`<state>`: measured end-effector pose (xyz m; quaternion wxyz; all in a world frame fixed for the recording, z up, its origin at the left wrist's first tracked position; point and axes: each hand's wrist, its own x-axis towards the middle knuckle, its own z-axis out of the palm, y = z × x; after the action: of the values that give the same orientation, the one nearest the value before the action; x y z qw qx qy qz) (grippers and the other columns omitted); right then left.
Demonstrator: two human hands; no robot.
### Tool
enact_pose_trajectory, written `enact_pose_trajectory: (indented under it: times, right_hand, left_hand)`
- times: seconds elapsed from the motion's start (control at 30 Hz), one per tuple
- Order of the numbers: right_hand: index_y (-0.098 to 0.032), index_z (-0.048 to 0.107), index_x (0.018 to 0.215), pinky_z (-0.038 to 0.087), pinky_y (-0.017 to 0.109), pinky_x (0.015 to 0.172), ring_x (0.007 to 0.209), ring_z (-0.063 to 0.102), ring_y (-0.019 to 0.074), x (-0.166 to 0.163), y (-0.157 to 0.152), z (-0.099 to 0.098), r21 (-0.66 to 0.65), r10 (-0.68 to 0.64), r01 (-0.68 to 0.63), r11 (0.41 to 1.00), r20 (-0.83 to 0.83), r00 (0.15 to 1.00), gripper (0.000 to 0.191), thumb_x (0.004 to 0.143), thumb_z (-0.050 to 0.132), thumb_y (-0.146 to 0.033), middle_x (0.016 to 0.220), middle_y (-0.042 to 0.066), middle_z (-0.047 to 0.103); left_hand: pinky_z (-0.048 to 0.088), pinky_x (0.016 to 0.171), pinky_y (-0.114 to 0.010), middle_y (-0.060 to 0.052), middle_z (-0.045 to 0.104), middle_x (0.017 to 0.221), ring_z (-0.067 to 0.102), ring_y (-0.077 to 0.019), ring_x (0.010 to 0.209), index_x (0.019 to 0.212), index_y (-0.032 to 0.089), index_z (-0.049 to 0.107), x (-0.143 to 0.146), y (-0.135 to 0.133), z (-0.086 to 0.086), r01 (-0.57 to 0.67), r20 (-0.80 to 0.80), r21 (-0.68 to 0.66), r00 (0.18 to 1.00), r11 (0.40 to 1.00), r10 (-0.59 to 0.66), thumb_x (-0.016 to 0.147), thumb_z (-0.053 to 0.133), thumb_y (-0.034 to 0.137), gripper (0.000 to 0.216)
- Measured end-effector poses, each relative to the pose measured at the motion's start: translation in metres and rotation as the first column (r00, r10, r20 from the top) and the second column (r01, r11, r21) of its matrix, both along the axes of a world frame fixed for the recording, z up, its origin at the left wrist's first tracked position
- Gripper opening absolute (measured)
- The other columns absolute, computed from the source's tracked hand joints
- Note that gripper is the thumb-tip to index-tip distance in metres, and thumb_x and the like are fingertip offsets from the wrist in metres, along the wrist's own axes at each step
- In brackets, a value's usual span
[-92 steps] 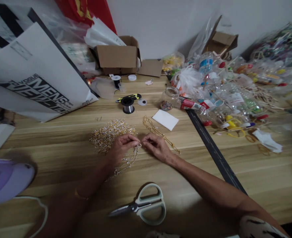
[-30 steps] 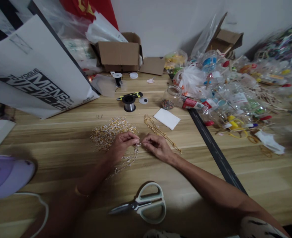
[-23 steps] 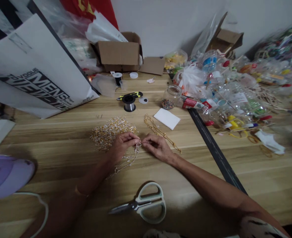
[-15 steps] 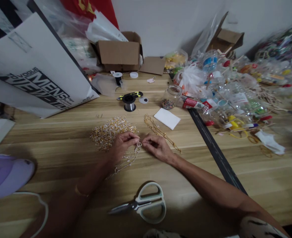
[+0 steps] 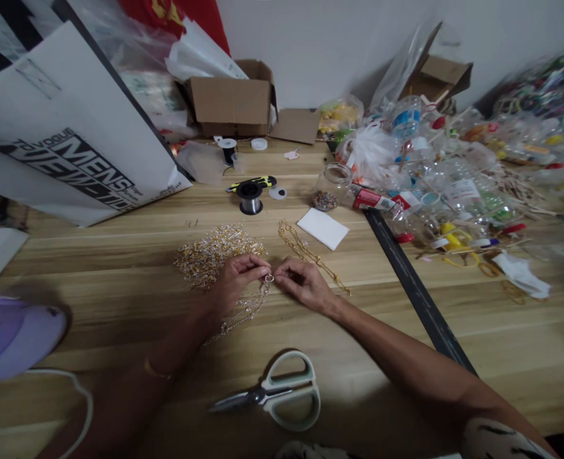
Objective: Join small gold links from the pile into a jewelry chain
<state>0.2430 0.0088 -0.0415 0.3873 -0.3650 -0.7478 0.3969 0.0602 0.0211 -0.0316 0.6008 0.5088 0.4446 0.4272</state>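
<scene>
My left hand pinches the end of a beaded chain between thumb and forefinger. A small loop of clear beads hangs just under those fingertips, and the chain trails down onto the wooden table. Close by, my right hand has its thumb and fingers pressed together beside the loop; what lies in that pinch is too small to make out. A heap of gold and clear beads lies behind my left hand. Just beyond my right hand is a gold chain.
Scissors lie near the front edge. Farther back are a wire spool, a yellow-black cutter, a white card and a jar of beads. Plastic bottles crowd the right; a paper bag stands left.
Both hands stay almost in place, still pinched close together. The bead loop at the left fingertips has shifted very slightly; the rest of the table looks the same.
</scene>
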Motion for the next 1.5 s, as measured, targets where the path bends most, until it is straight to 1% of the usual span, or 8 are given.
enact_pose_trajectory:
  times: [0.17, 0.3, 0.47, 0.67, 0.87, 1.07, 1.2, 1.5]
  right_hand:
    - [-0.015, 0.059, 0.083, 0.039, 0.022, 0.059, 0.066, 0.050, 0.0116, 0.0006, 0.0001, 0.0002, -0.010, -0.002, 0.002, 1.000, 0.007, 1.000, 0.011, 0.087, 0.054, -0.024, 0.076, 0.002, 0.058]
    - [-0.015, 0.059, 0.082, 0.039, 0.023, 0.059, 0.066, 0.050, 0.0119, 0.0006, -0.0002, 0.0014, -0.006, -0.014, 0.014, 1.000, 0.010, 1.000, 0.012, 0.087, 0.053, -0.024, 0.075, 0.003, 0.058]
    - [-0.016, 0.059, 0.081, 0.039, 0.023, 0.059, 0.065, 0.050, 0.0120, 0.0007, 0.0002, 0.0005, 0.021, -0.012, 0.011, 1.000, 0.025, 1.000, 0.011, 0.086, 0.054, -0.025, 0.076, 0.003, 0.058]
    - [-0.015, 0.059, 0.081, 0.039, 0.023, 0.059, 0.065, 0.051, 0.0121, 0.0010, 0.0016, -0.0011, 0.047, 0.007, -0.008, 0.999, 0.025, 1.000, 0.011, 0.086, 0.054, -0.024, 0.075, 0.003, 0.058]
    - [-0.016, 0.059, 0.083, 0.041, 0.025, 0.063, 0.068, 0.052, 0.0133, 0.0005, 0.0011, 0.0005, 0.046, -0.009, 0.008, 0.999, 0.021, 1.000, 0.012, 0.088, 0.052, -0.025, 0.076, 0.003, 0.058]
    - [-0.017, 0.057, 0.084, 0.042, 0.028, 0.068, 0.072, 0.052, 0.0152, 0.0013, -0.0002, 0.0015, 0.102, -0.036, 0.028, 0.994, 0.072, 0.997, 0.014, 0.090, 0.048, -0.026, 0.077, 0.004, 0.057]
    - [-0.017, 0.055, 0.084, 0.042, 0.028, 0.069, 0.073, 0.051, 0.0156, 0.0017, -0.0009, 0.0015, 0.157, -0.026, 0.010, 0.988, 0.102, 0.994, 0.014, 0.091, 0.045, -0.024, 0.078, 0.004, 0.055]
    - [-0.018, 0.057, 0.085, 0.043, 0.029, 0.069, 0.075, 0.053, 0.0159, 0.0020, -0.0018, 0.0024, 0.183, -0.021, 0.007, 0.983, 0.077, 0.997, 0.013, 0.091, 0.048, -0.024, 0.079, 0.005, 0.057]
  left_hand:
    - [0.046, 0.063, -0.024, 0.000, 0.066, 0.063, 0.058, -0.0121, 0.061, 0.067, 0.015, 0.066, 0.0009, 0.0002, 0.0010, -0.036, 0.039, -0.018, 0.999, 0.999, 0.037, 0.063, 0.073, 0.021, 0.010]
    - [0.046, 0.064, -0.024, -0.001, 0.068, 0.069, 0.059, -0.0119, 0.063, 0.071, 0.015, 0.067, -0.0004, 0.0009, -0.0021, -0.046, 0.041, 0.017, 0.998, 0.999, 0.045, 0.069, 0.070, 0.025, 0.011]
    - [0.047, 0.065, -0.025, -0.002, 0.069, 0.071, 0.060, -0.0126, 0.064, 0.072, 0.015, 0.065, -0.0008, 0.0007, -0.0038, -0.039, 0.059, 0.009, 0.998, 0.999, 0.038, 0.068, 0.070, 0.026, 0.013]
    - [0.046, 0.063, -0.024, 0.000, 0.065, 0.062, 0.058, -0.0121, 0.060, 0.067, 0.015, 0.066, 0.0009, -0.0004, 0.0016, -0.045, -0.001, 0.001, 0.999, 0.999, 0.045, 0.065, 0.071, 0.024, 0.011]
    - [0.046, 0.063, -0.025, -0.001, 0.066, 0.062, 0.059, -0.0130, 0.061, 0.066, 0.015, 0.066, 0.0010, -0.0011, 0.0042, -0.008, -0.040, 0.009, 0.999, 1.000, 0.008, 0.063, 0.072, 0.023, 0.010]
    - [0.046, 0.063, -0.024, -0.001, 0.067, 0.065, 0.059, -0.0128, 0.061, 0.069, 0.015, 0.067, -0.0004, -0.0006, 0.0000, 0.043, -0.077, 0.011, 0.996, 0.999, -0.042, 0.064, 0.072, 0.023, 0.011]
    - [0.045, 0.062, -0.024, -0.001, 0.067, 0.065, 0.058, -0.0122, 0.061, 0.070, 0.015, 0.068, -0.0007, -0.0007, -0.0015, 0.057, -0.082, 0.008, 0.995, 0.998, -0.056, 0.064, 0.072, 0.024, 0.012]
    - [0.044, 0.060, -0.023, -0.001, 0.065, 0.061, 0.057, -0.0120, 0.059, 0.065, 0.014, 0.066, 0.0014, -0.0020, 0.0061, 0.121, -0.097, -0.005, 0.988, 0.993, -0.121, 0.060, 0.074, 0.025, 0.015]
